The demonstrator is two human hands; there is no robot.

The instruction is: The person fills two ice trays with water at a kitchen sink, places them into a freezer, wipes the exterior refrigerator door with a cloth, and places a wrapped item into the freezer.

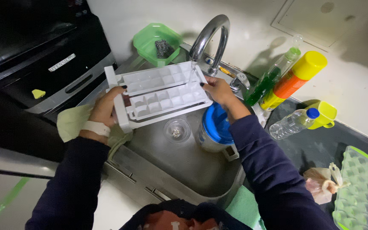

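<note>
I gripped the white ice tray (158, 93) at both ends, left hand (105, 108) and right hand (218, 90) closed on its rims, holding it level over the sink (184, 164) so the faucet (209, 36) stream entered its cells

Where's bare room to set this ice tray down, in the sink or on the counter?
Sink floor is bare toward its near edge, below the drain and jug. Dark counter is bare between the water bottle and the green tray. Crowded around the faucet: spray bottle and yellow can.
</note>
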